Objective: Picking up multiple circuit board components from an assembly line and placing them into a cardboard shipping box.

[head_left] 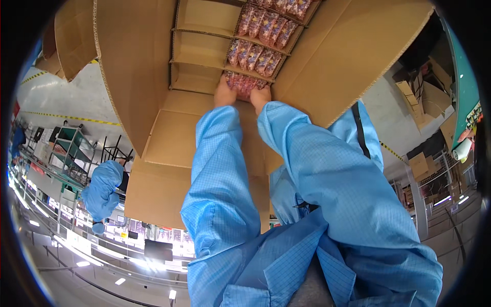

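Note:
A large open cardboard box (pixel 197 105) stands before me, with cardboard dividers splitting its inside into compartments. In the nearest right compartment sits a group of pink bubble-wrapped packs (pixel 244 83). My left hand (pixel 224 94) grips the packs at their left end, its fingers partly hidden. At the right end my right hand (pixel 261 96) presses in from the other side, closed on the same packs. Farther back, more pink bubble-wrapped packs (pixel 253 57) stand in rows on the right half. The left compartments (pixel 199 51) show bare cardboard.
Box flaps spread out at the left (pixel 125 66), right (pixel 358 46) and front (pixel 158 189). A person in blue workwear (pixel 105 189) is off to the left near a green shelf rack (pixel 71 146). At the far right are a green surface (pixel 464 92) and cardboard pieces (pixel 422 97).

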Tool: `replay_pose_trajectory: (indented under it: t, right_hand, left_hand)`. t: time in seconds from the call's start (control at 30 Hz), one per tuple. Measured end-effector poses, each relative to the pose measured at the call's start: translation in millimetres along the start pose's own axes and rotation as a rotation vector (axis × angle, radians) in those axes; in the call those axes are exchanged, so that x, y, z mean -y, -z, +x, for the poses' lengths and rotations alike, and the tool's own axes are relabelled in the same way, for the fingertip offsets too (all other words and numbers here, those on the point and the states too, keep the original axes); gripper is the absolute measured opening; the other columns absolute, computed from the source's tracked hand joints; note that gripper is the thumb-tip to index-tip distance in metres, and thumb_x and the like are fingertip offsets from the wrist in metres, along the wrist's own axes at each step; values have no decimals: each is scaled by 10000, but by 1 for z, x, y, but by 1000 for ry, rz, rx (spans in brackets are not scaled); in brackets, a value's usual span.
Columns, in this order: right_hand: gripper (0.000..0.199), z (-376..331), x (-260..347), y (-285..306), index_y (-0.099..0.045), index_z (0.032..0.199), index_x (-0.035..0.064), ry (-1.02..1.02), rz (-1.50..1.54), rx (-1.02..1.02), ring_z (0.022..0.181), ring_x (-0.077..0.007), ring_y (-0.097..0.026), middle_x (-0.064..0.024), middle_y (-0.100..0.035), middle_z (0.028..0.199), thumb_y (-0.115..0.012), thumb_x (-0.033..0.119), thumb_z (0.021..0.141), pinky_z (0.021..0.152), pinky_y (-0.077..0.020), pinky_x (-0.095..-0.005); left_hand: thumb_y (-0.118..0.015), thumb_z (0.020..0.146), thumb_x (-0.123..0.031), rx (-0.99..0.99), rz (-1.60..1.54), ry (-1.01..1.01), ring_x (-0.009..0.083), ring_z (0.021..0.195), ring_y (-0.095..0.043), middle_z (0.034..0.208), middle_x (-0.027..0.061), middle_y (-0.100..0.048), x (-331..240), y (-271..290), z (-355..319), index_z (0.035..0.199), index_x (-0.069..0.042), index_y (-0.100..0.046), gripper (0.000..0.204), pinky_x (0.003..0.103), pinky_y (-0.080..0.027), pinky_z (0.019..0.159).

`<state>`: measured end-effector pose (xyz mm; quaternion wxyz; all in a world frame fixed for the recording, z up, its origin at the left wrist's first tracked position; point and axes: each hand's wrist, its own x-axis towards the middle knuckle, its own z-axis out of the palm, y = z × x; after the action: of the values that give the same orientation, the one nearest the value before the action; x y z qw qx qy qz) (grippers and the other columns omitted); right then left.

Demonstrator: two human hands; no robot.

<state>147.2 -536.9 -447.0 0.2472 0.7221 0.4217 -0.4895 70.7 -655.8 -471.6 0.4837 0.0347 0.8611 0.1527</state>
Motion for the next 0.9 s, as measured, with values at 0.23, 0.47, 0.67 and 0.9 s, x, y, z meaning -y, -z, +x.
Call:
replay_pose_trajectory:
  t: [0.23,0.47,0.67,0.9]
  right_hand:
    - [425,-117,54,81,-487,1217,-75,396,-95,722,1108,-337,-585,-228,-608,1156,-602,195,910,968,-447,-431]
    - [365,-93,109,325,-557,1180,-48,38,4,1436,1046,-261,-636,-185,-644,1142,-514,262,992,891,-513,-370]
    - [658,67,5,381,-519,1239,-31,441,-830,-101,1078,-387,-602,-231,-629,1134,-720,400,784,942,-463,-437]
    - [1088,82,-17,297,-274,1371,-36,10,-1036,-97,1187,-452,-517,-292,-462,1325,-789,577,633,1004,-441,-463]
  left_hand:
    - [-642,787,-149,-574,-202,-220,444,1151,-507,1256,254,-532,-34,-37,-47,1321,-64,-467,568,493,-417,972]
    - [-647,759,-142,-277,204,-181,438,1103,-512,1265,248,-505,-16,-56,-87,1226,-73,-565,480,496,-432,947]
    - [-643,763,-155,-169,91,-56,477,1174,-470,1308,287,-478,-50,-70,-59,1394,-87,-426,671,507,-411,993]
    - [-655,760,-189,-125,-38,-44,521,1293,-345,1397,363,-354,-48,-85,-69,1443,-25,-302,787,500,-285,1114]
